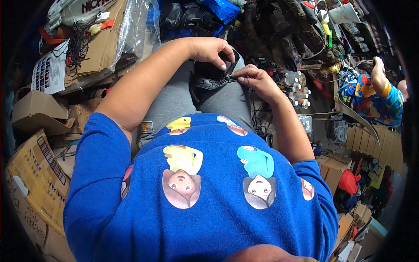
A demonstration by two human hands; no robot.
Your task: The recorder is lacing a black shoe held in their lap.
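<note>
A black shoe (209,82) with a ridged, lace-like edge rests on my lap, over the grey trousers (174,89). From the left, my left hand (214,51) reaches over the shoe with its fingers curled, thumb and forefinger at a dark strap-like part of it. My right hand (255,79) is at the shoe's right side, thumb and forefinger pinched together. A small shiny bit shows at those fingertips, too small to name. The inside of the shoe is dark and partly hidden by my left hand.
Cardboard boxes (39,111) and flattened cardboard (98,50) lie at the left. Small capped bottles (299,94) stand right of my right hand. Black shoes or bags (187,19) are piled ahead. Another person in a colourful shirt (371,100) is at the far right.
</note>
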